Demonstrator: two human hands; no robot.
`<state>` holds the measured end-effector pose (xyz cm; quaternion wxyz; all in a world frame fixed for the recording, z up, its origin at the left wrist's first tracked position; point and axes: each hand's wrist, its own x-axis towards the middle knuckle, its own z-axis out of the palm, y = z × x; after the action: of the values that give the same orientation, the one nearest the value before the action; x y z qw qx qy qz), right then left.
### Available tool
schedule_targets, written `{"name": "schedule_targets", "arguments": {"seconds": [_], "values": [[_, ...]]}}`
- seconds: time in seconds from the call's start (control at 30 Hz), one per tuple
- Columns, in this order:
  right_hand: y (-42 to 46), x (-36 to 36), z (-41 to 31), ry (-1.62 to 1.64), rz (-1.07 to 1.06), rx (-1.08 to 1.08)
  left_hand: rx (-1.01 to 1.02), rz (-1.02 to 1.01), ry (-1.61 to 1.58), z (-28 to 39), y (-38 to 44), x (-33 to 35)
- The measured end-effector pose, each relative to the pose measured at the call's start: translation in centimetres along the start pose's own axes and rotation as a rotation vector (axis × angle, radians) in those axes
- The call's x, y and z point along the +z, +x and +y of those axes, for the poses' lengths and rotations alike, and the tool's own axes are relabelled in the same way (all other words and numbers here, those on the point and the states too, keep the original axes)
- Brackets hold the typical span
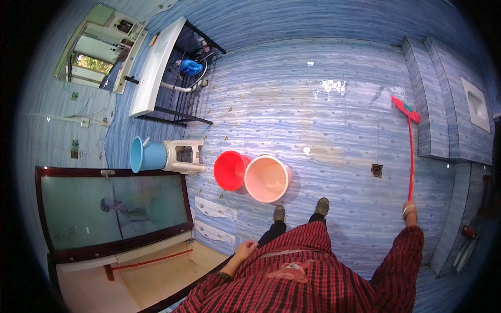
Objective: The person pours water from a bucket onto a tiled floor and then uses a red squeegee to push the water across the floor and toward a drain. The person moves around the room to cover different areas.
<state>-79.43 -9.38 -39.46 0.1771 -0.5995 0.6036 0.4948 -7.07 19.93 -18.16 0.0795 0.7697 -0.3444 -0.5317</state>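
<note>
My right hand (409,212) is closed around the long red handle (411,160) of a floor broom, out to my right. The broom's red and green head (406,110) rests on the tiled floor beside a tiled step. Against my red-and-black checked smock, near the thigh, hangs my left hand (245,249) with its fingers bent. Nothing shows in it, but the fingertips are partly hidden. Before my feet stand a red bucket (229,170) and a pale pink bucket (267,178), side by side and touching in the view.
A floor drain (376,170) lies left of the broom handle. On the right, tiled steps (432,101) rise to a squat toilet (476,105). A white sink (158,70) stands on a black frame, far left. Nearer are a light-blue bucket (148,155), a plastic stool (184,156) and a glass-panelled door (113,211).
</note>
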Motion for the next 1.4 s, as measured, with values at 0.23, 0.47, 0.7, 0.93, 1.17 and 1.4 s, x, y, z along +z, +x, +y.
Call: {"name": "schedule_targets", "arguments": {"seconds": [0.23,0.47,0.7,0.93,1.17,1.4], "values": [[-14.2,9.7,-8.4,1.122,-0.142,0.41,0.147,-0.047,0.032,-0.1,3.8,-0.4],[-32.3,2.1,-14.0,1.762,-0.119,0.256,0.202,-0.046,0.059,-4.7,7.9,-2.6],[-45.0,0.4,-13.7,2.201,-0.035,0.291,0.272,-0.038,-0.265,-4.9,7.7,-3.9],[-32.9,0.7,-11.4,1.695,0.114,0.507,0.209,0.033,-0.163,-10.1,4.3,-7.5],[-20.5,2.3,-20.9,1.851,-0.265,0.311,0.173,0.053,-0.177,-14.5,2.6,-8.8],[-40.1,-0.3,-27.2,2.244,-0.369,0.138,0.296,-0.054,-0.018,-11.4,7.5,-3.8]]}}
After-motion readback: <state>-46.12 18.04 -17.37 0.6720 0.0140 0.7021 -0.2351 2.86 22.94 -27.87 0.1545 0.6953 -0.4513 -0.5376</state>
